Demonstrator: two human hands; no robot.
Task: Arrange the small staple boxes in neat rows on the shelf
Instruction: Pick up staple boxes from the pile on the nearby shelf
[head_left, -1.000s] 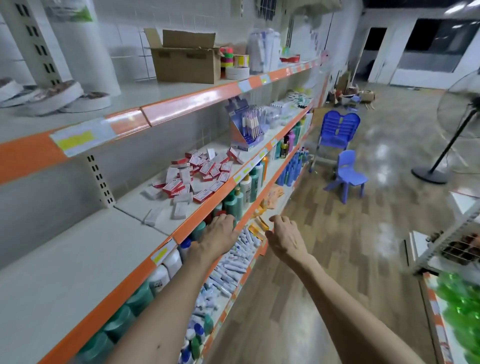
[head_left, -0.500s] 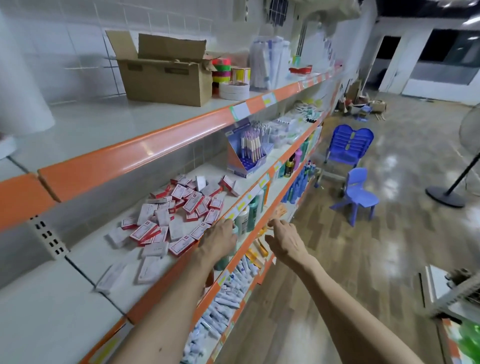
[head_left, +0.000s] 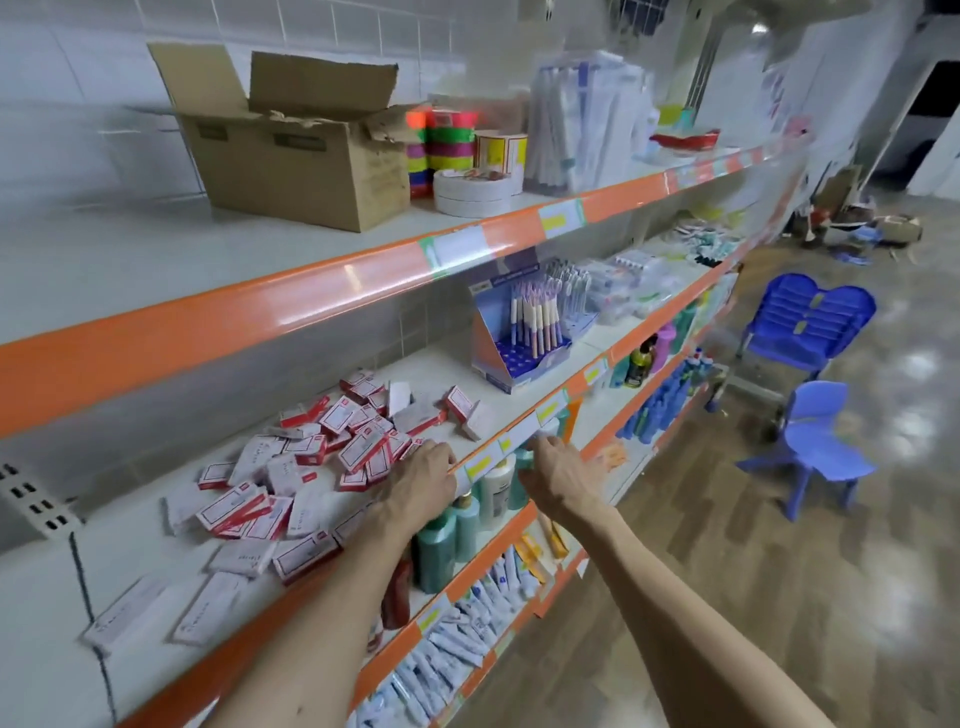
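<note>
A person's left hand (head_left: 423, 475) rests palm-down, fingers spread and holding nothing, at the front edge of the shelf (head_left: 467, 374), touching the near side of a jumbled heap of red-and-white staple boxes (head_left: 332, 457). The right hand (head_left: 558, 475), also empty and open, reaches just beyond the orange edge strip (head_left: 524, 436). A cardboard box (head_left: 306, 140) sits on the tier above.

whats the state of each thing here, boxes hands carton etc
staple boxes: loose jumbled heap, no rows yet
left hand: on shelf edge beside the heap, holding nothing
right hand: at shelf edge, empty
cardboard carton: flaps open, upright on top shelf
pen display: upright, stocked
tape rolls: stacked
blue chairs: stacked
</note>
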